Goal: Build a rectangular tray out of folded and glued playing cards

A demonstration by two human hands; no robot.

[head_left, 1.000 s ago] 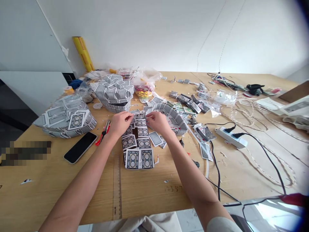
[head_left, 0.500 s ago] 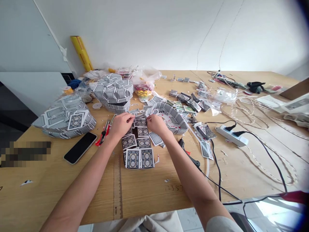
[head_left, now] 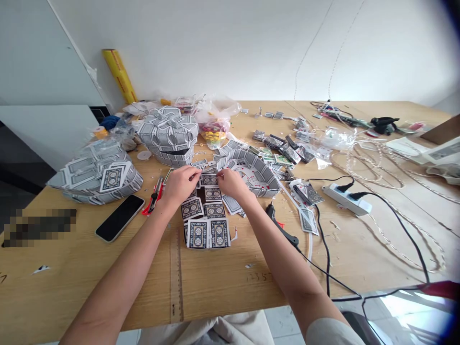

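A small box-like structure of dark blue patterned playing cards (head_left: 209,234) stands on the table in front of me, with a dark opening in its middle. My left hand (head_left: 184,183) is closed in a pinch at the left of its far edge. Across from it, my right hand (head_left: 230,184) pinches at the right of the same edge. A playing card (head_left: 208,180) lies between the fingertips of both hands; its far side is partly hidden. Beyond my right hand sits an open tray made of grey-backed cards (head_left: 264,166). Loose cards (head_left: 232,205) lie beside my right wrist.
A black phone (head_left: 120,218), a red utility knife (head_left: 154,196) and a ruler (head_left: 176,282) lie left. Card-built boxes (head_left: 168,128) stand behind. At right are a glue gun (head_left: 282,227), a power strip (head_left: 348,199), cables and twisted cord (head_left: 391,237).
Both hands keep almost the same place at the far edge of the card structure. The view has shifted slightly; nothing else visibly moved.
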